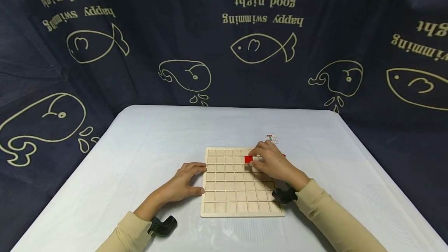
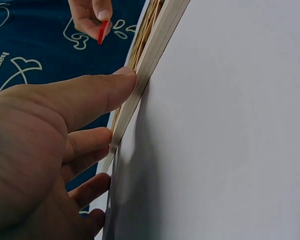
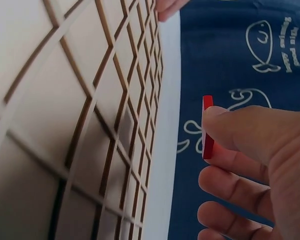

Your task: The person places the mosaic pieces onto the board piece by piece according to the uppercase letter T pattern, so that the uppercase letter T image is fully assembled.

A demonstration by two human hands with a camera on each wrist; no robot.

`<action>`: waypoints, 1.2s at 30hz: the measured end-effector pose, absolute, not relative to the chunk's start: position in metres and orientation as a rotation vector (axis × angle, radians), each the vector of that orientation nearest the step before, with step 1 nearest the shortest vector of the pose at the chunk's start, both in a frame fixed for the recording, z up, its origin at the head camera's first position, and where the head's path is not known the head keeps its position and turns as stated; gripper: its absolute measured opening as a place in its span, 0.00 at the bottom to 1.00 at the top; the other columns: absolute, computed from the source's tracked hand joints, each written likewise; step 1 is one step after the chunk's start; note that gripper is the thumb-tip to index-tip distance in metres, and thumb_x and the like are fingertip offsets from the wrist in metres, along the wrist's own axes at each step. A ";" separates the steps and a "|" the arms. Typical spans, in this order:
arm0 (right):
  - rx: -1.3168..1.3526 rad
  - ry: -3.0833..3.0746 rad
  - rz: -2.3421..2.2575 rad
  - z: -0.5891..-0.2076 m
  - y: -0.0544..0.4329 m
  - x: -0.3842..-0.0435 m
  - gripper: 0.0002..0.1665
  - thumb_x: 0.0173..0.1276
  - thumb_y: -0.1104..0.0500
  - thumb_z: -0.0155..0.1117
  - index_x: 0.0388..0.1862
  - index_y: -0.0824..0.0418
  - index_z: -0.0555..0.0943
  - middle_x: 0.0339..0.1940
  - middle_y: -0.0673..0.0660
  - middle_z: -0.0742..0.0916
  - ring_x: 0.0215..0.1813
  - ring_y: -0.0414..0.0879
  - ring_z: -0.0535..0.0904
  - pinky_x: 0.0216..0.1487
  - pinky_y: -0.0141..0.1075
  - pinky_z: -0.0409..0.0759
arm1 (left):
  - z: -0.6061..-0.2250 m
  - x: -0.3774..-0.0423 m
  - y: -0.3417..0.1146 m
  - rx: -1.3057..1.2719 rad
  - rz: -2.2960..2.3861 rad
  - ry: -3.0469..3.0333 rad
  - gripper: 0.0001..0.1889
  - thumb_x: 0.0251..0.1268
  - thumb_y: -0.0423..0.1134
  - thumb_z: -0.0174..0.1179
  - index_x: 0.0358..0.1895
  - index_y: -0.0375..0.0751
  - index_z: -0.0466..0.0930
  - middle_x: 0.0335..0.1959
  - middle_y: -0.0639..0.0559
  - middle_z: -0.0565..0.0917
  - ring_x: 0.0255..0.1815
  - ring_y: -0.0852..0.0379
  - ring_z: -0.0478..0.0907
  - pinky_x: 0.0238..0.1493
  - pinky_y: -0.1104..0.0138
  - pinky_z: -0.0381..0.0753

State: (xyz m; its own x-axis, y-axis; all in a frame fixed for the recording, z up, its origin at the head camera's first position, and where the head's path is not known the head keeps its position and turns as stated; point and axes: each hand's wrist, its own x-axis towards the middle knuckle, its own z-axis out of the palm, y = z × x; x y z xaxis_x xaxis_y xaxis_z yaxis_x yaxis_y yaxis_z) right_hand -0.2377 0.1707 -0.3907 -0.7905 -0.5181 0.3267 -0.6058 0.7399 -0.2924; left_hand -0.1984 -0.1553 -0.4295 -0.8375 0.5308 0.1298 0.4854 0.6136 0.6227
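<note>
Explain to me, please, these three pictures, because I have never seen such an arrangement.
There is no machine: a person works bare-handed. The wide picture is taken from the head, looking forward and down. The other two come from the left wrist camera and the right wrist camera.

On the white table lies a wooden grid board; beyond it is what looks like a small printed card. The left hand touches the board's left edge. The right hand pinches a flat red tile above the board.
</note>
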 end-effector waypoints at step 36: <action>0.946 -2.852 0.569 -0.397 0.120 -0.265 0.14 0.59 0.52 0.69 0.42 0.55 0.85 0.37 0.51 0.82 0.38 0.42 0.67 0.42 0.36 0.65 | -0.432 -0.199 -0.157 0.845 1.083 2.732 0.33 0.53 0.46 0.68 0.63 0.41 0.70 0.68 0.51 0.66 0.69 0.46 0.59 0.64 0.44 0.58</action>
State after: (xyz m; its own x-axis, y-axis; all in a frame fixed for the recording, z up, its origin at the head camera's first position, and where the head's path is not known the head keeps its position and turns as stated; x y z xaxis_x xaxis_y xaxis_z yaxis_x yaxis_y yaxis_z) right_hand -0.2652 0.1198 -0.3968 -0.8057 -0.5603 0.1924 -0.5912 0.7400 -0.3208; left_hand -0.1988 -0.1572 -0.4318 -0.8441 0.5224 0.1205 0.4631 0.5972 0.6549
